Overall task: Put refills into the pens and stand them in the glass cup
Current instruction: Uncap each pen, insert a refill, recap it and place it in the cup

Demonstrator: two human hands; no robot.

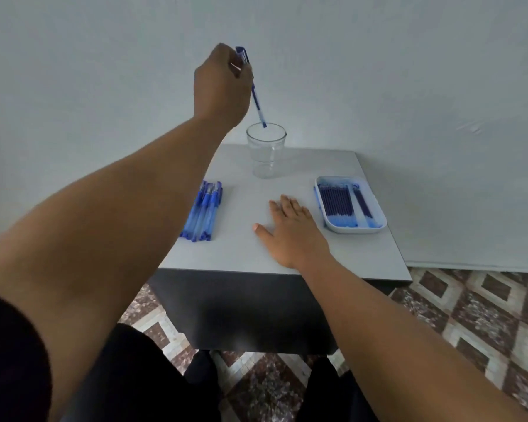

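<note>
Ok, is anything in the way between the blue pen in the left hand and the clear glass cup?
Nothing visible. The left hand holds the blue capped pen with its tip just above the empty clear glass cup's open rim.

The glass cup (266, 153) stands near the far edge of the surface (244, 251), its mouth open, with a pen (258, 102) tip just over the rim. A row of pens (203, 213) lines the left edge; a tray (352, 229) of refills sits by the right edge. Between them the right hand (290, 231) lies flat, leaving bare surface around it toward the cup and near edge.
</note>
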